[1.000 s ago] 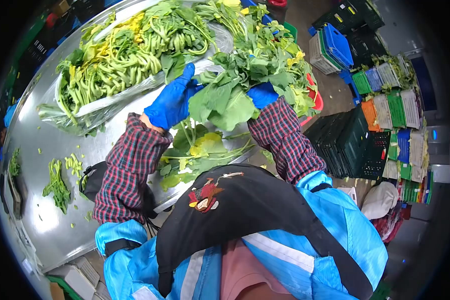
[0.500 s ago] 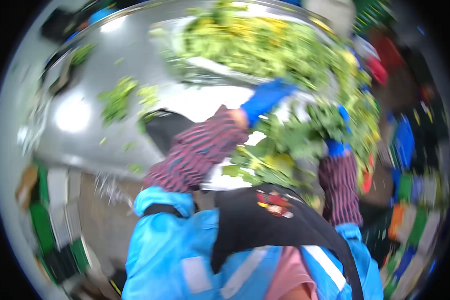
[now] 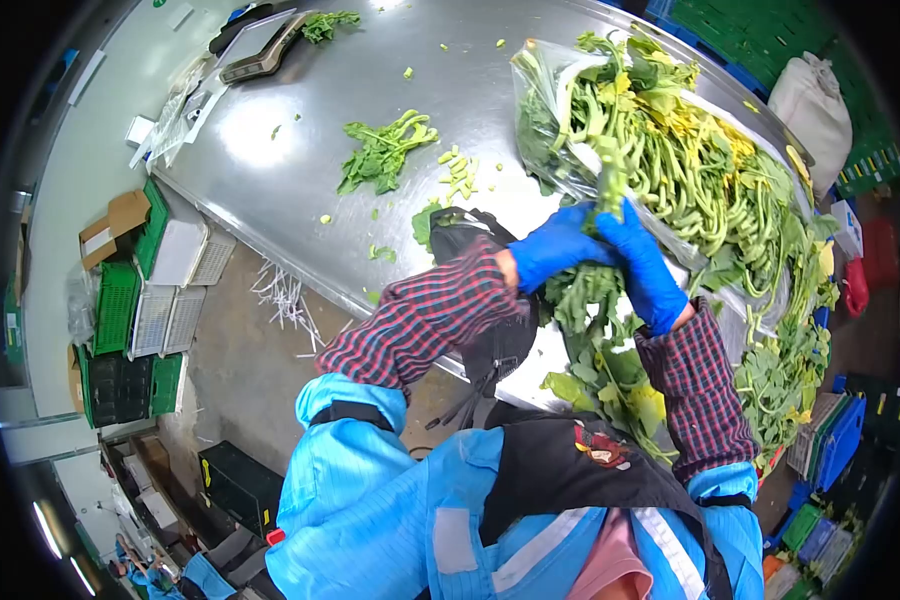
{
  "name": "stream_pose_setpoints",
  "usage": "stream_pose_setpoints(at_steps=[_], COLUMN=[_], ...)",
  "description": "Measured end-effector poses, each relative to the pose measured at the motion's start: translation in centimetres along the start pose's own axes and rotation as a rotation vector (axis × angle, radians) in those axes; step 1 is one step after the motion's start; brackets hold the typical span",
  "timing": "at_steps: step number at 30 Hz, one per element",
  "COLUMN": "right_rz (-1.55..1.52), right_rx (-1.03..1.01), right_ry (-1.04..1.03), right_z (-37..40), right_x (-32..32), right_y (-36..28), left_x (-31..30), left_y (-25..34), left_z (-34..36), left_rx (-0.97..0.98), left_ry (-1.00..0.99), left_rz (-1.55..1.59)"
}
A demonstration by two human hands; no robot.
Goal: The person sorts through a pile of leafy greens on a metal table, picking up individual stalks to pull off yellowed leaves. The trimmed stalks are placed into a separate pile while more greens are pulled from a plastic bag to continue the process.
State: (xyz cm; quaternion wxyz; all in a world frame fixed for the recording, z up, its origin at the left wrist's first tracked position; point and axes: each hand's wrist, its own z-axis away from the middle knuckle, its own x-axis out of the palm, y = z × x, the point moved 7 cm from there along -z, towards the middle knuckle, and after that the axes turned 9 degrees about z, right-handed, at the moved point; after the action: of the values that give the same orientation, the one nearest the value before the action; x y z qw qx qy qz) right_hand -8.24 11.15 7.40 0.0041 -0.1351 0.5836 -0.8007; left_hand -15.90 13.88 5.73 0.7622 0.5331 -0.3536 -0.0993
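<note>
My left hand (image 3: 558, 247), in a blue glove, closes round a bunch of leafy greens (image 3: 592, 300) from the left side. From the right, my blue-gloved right hand (image 3: 646, 266) grips the same bunch, the two hands touching. Pale green stems point up above the fingers, and the broad leaves hang below. Just beyond my hands, a clear plastic bag (image 3: 532, 125) lies under and around part of a large heap of leafy stalks (image 3: 710, 170), some with yellow leaves. Beside my left wrist is a black bag (image 3: 495, 345) with a zip and straps.
On the steel table (image 3: 300, 200) lie a small bunch of greens (image 3: 385, 150), cut stem pieces (image 3: 458, 172) and leaf scraps. A scale (image 3: 262, 50) stands at the far left. Stacked crates (image 3: 160, 310) and white strips (image 3: 285, 300) are on the floor left of the table.
My left hand, apart from the right before, has come to the greens and now grips them too. The right hand has moved inward with the bunch. The view has turned.
</note>
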Motion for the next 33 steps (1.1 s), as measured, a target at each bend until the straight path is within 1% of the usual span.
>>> stream_pose_setpoints(at_steps=[1, 2, 3, 4, 5, 6, 7, 8, 9, 10, 11, 12, 13, 14, 15, 16, 17, 18, 19, 21, 23, 24, 25, 26, 27, 28, 29, 30, 31, 33], right_rz=[0.069, 0.12, 0.26, 0.455, 0.65, 0.599, 0.596, 0.494, 0.39, 0.547, 0.721, 0.597, 0.408, 0.565, 0.732, 0.74, 0.578, 0.414, 0.291, 0.38, 0.617, 0.558, 0.495, 0.64, 0.784, 0.776, 0.898, 1.016, 0.992, 0.683], right_rx=[0.022, -0.054, -0.155, -0.139, -0.12, -0.136, -0.124, -0.014, 0.099, -0.022, -0.111, 0.225, 0.318, 0.193, 0.072, 0.102, 0.065, 0.016, 0.066, 0.104, -0.187, -0.119, -0.052, 0.023, 0.101, 0.092, 0.176, 0.258, 0.245, 0.074], right_ry=[-0.037, -0.03, 0.005, 0.018, 0.031, 0.074, 0.094, 0.123, 0.187, 0.158, 0.145, 0.095, 0.215, 0.3, 0.36, 0.453, 0.497, 0.521, 0.592, 0.82, 1.022, 1.127, 1.229, 1.301, 1.364, 1.358, 1.383, 1.398, 1.388, 1.259], right_z=[-1.3, -2.2, -2.3, -2.5, -2.5, -2.9, -3.3, -3.2, -2.6, -2.2, -1.5, -0.8, -0.1, 0.0, 0.8, 2.3, 3.5, 4.5, 6.0, 9.2, 13.2, 15.3, 17.4, 19.1, 20.4, 20.5, 20.8, 20.6, 19.7, 16.5], right_x=[0.6, 1.0, 1.8, 1.8, 1.4, 0.0, -0.7, -2.3, -4.9, -6.0, -6.8, -8.0, -8.7, -10.0, -11.8, -14.2, -16.1, -17.6, -19.8, -24.9, -30.6, -34.3, -38.0, -41.2, -44.0, -46.3, -48.2, -49.8, -51.0, -53.1], right_y=[0.9, 0.9, -0.1, 0.2, 0.7, 2.6, 4.2, 6.1, 7.9, 8.5, 8.8, 10.9, 10.6, 10.7, 11.4, 12.1, 12.5, 12.6, 12.6, 11.0, 6.5, 6.4, 6.9, 6.8, 6.7, 6.4, 6.3, 6.4, 6.7, 7.5], left_x=[-2.0, -4.5, -6.3, -8.6, -12.1, -15.4, -18.4, -22.7, -26.4, -29.5, -30.4, -32.7, -35.0, -39.8, -45.3, -45.7, -47.4, -45.7, -45.7, -45.0, -41.7, -40.0, -37.5, -35.4, -34.1, -32.3, -30.4, -27.4, -24.8, -18.0], left_y=[0.4, 0.3, 1.8, 3.8, 4.7, 6.7, 8.2, 9.8, 9.3, 9.4, 9.4, 8.7, 7.5, 4.0, 0.2, -0.5, -0.6, 0.1, 0.4, 1.1, 3.2, 3.9, 5.4, 6.5, 6.5, 6.6, 7.1, 7.3, 7.3, 6.5], left_z=[-0.3, -0.5, -0.1, 0.4, 0.2, 0.6, 1.1, 1.6, 1.4, 1.4, 1.2, 0.0, -0.8, -1.5, -1.7, -2.2, -2.4, -2.6, -2.8, -2.8, -2.3, -2.4, -2.5, -2.4, -2.7, -3.1, -3.4, -4.1, -5.0, -6.9], left_rx=[0.022, -0.048, -0.073, -0.052, -0.009, -0.046, -0.012, 0.114, -0.031, -0.026, 0.025, 0.033, 0.039, -0.082, -0.187, -0.235, -0.226, -0.358, -0.344, -0.32, -0.382, -0.368, -0.143, 0.078, 0.085, 0.253, 0.413, 0.43, 0.472, 0.441], left_ry=[-0.02, 0.019, 0.032, 0.107, 0.125, 0.199, 0.247, 0.478, 0.437, 0.521, 0.589, 0.507, 0.477, 0.427, 0.442, 0.575, 0.586, 0.644, 0.635, 0.638, 0.711, 0.708, 0.766, 0.819, 0.822, 0.771, 0.707, 0.691, 0.602, 0.525], left_rz=[0.037, 0.173, 0.06, -0.093, -0.203, -0.476, -0.552, -0.944, -0.824, -0.873, -0.799, -1.078, -1.422, -1.697, -1.788, -1.701, -1.539, -1.509, -1.543, -1.569, -1.696, -1.702, -1.687, -1.659, -1.665, -1.475, -1.286, -1.26, -1.267, -1.165])
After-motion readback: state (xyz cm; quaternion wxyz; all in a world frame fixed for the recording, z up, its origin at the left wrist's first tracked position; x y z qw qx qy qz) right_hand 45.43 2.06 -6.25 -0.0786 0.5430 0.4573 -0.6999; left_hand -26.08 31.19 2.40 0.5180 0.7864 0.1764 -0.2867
